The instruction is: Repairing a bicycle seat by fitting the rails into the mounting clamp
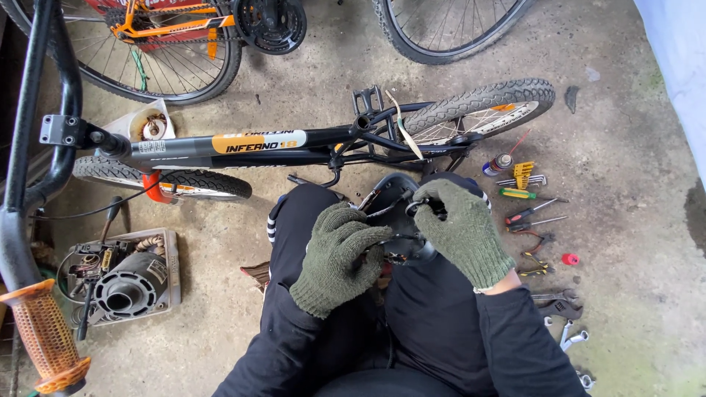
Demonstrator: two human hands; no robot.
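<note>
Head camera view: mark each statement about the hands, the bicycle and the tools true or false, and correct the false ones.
1. Both hands wear green knitted gloves. True: left hand, right hand.
2. The small black bicycle stands upright on its wheels. False: it lies on its side on the concrete floor.
3. Hand tools lie at the person's right. True.
4. The hands are bare and rest on the floor. False: gloved, they hold a dark part over the lap.
</note>
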